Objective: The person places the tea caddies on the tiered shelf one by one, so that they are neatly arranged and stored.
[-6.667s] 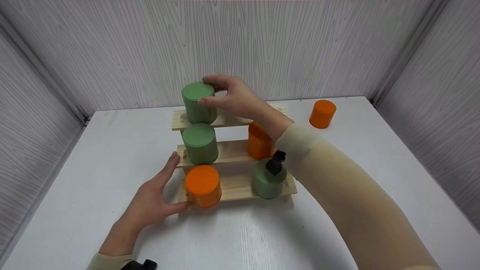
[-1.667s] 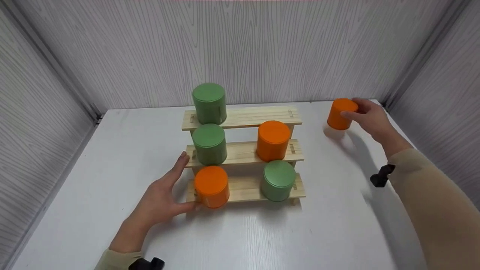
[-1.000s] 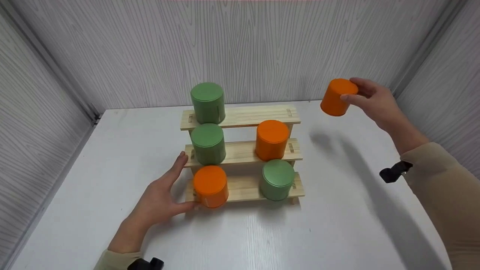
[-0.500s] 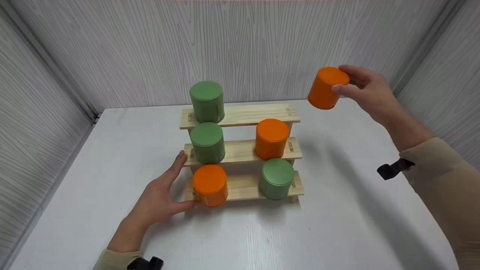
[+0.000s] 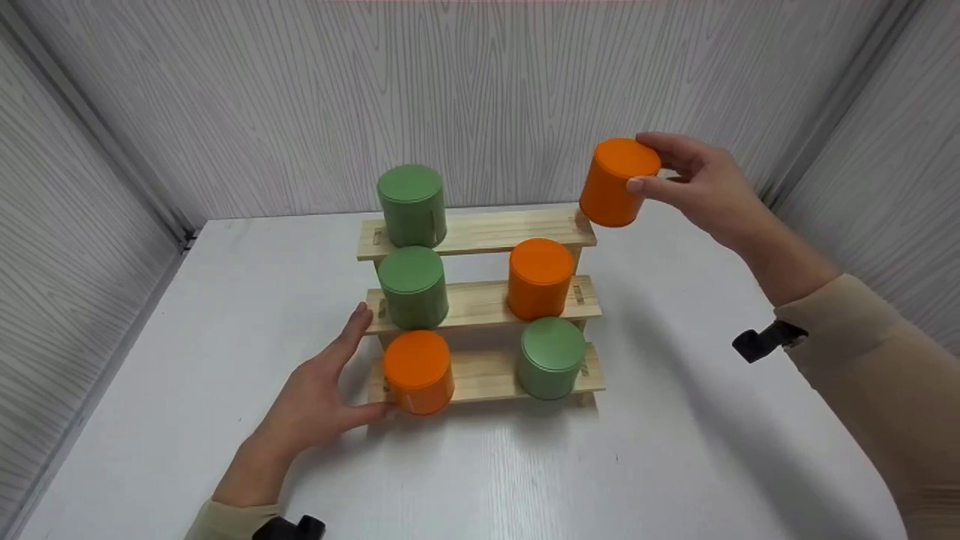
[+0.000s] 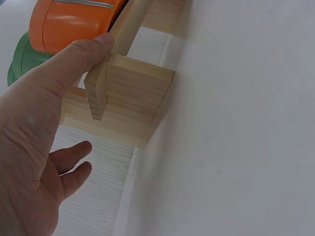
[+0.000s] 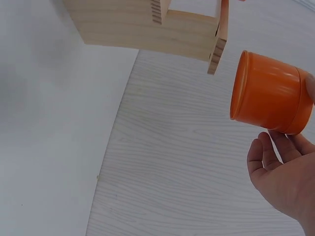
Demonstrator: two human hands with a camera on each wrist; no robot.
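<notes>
My right hand [image 5: 709, 187] pinches an orange canister [image 5: 619, 182] near its lid, thumb in front and fingers behind. It is raised beside the right end of the top shelf of a three-step wooden rack [image 5: 487, 231], slightly tilted. In the right wrist view the canister [image 7: 269, 92] hangs apart from the rack's end [image 7: 187, 34]. My left hand [image 5: 311, 401] rests against the rack's left side, fingers spread. In the left wrist view its thumb [image 6: 81, 59] touches the bottom shelf's front edge beside another orange canister [image 6: 74, 24], while the other fingers extend loosely.
Green canisters stand on the left of the top [image 5: 412, 206] and middle [image 5: 413, 287] shelves. An orange canister [image 5: 540, 279] is on the middle right, a green one [image 5: 551, 358] on the bottom right. Pale panels [image 5: 480, 97] enclose the white table [image 5: 480, 480].
My right hand let go of the green canister on the top shelf, picked the orange canister up off the table at right and carried it left to the rack. My left hand stays put.
</notes>
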